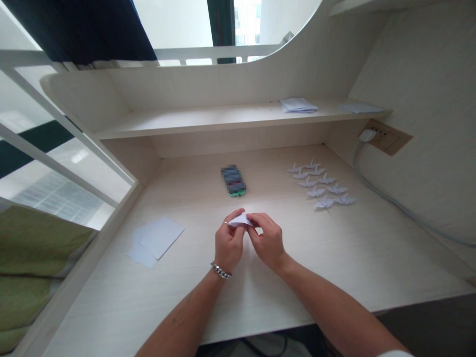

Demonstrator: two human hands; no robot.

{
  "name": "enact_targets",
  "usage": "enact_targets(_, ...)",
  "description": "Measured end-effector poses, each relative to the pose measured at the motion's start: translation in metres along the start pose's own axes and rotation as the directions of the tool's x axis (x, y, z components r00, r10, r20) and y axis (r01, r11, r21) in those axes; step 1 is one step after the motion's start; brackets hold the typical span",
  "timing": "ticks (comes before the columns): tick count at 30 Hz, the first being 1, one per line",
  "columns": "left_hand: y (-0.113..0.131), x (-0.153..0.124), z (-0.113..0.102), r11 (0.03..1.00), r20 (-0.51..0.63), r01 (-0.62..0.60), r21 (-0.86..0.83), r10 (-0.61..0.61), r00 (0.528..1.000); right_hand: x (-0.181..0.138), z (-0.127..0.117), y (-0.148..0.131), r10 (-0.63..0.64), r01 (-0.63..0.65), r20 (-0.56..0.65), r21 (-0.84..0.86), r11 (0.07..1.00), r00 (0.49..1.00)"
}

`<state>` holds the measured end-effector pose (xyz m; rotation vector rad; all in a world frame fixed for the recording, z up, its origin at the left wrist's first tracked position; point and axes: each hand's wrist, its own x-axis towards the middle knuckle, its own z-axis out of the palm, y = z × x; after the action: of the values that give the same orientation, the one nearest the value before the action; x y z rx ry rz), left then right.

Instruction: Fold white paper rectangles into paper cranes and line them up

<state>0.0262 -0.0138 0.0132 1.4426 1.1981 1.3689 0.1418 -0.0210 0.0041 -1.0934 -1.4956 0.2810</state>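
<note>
A small folded piece of white paper (241,219) is held up over the middle of the desk, between my two hands. My left hand (229,243) pinches its left side with thumb and fingers; a ring and a chain bracelet show on that side. On the paper's right corner, my right hand (267,239) closes its thumb and forefinger. Fingers hide part of the folds. Several white paper cranes (316,192) stand in rows on the right of the desk. To the left lie loose white paper sheets (162,237), overlapping.
A phone (234,180) with a blurred screen and green edge lies beyond my hands. The shelf (208,121) above carries a paper stack (297,104) and a flat sheet (362,107). At right, a grey cable (405,210) runs down from a wall socket (388,137).
</note>
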Motion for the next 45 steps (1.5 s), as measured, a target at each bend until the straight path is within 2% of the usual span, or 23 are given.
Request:
enact_targets(4,0.006,0.001,-0.001,0.998,-0.083,-0.025,0.054,0.029,0.996,-0.001,0.001,-0.002,-0.056,0.056,0.002,0.003,0.998,0.998)
enact_targets(9,0.006,0.002,-0.003,0.989,-0.145,-0.085,0.119,0.102,0.984,-0.005,0.003,-0.004,-0.036,0.036,0.044,0.011,0.999,0.998)
enact_targets(13,0.001,0.002,-0.002,0.983,-0.168,-0.104,0.153,0.129,0.977,-0.006,0.007,-0.007,0.004,-0.005,0.001,0.055,0.998,1.000)
enact_targets(17,-0.001,-0.002,-0.001,0.975,-0.080,-0.113,0.193,0.130,0.988,-0.002,0.007,-0.010,0.219,-0.216,-0.013,0.122,0.969,0.976)
enact_targets(19,-0.001,-0.003,-0.001,0.983,0.026,-0.127,0.130,0.124,0.992,0.003,0.004,-0.009,0.338,-0.333,0.002,0.174,0.927,0.941)
enact_targets(21,0.000,-0.004,-0.003,0.992,0.139,-0.127,-0.012,0.127,0.982,0.008,-0.001,-0.004,0.412,-0.406,0.027,0.236,0.883,0.911)
enact_targets(23,0.001,-0.002,-0.004,0.979,0.191,-0.064,-0.191,0.101,0.976,0.012,-0.006,0.002,0.446,-0.441,0.055,0.298,0.846,0.893)
enact_targets(25,0.001,0.003,-0.007,0.940,0.182,0.049,-0.337,0.014,0.983,0.014,-0.009,0.006,0.473,-0.471,0.081,0.340,0.814,0.877)
enact_targets(27,0.000,0.007,-0.008,0.904,0.166,0.151,-0.400,-0.091,0.982,0.016,-0.010,0.007,0.487,-0.496,0.126,0.374,0.784,0.864)
enact_targets(30,-0.004,0.012,-0.011,0.895,0.179,0.229,-0.382,-0.172,0.969,0.015,-0.009,0.004,0.473,-0.510,0.199,0.420,0.751,0.859)
enact_targets(34,-0.009,0.014,-0.013,0.885,0.213,0.273,-0.378,-0.204,0.955,0.014,-0.009,0.001,0.445,-0.499,0.227,0.419,0.759,0.866)
enact_targets(45,-0.004,0.014,-0.013,0.864,0.215,0.300,-0.405,-0.229,0.949,0.010,-0.014,0.004,0.389,-0.465,0.270,0.346,0.815,0.881)
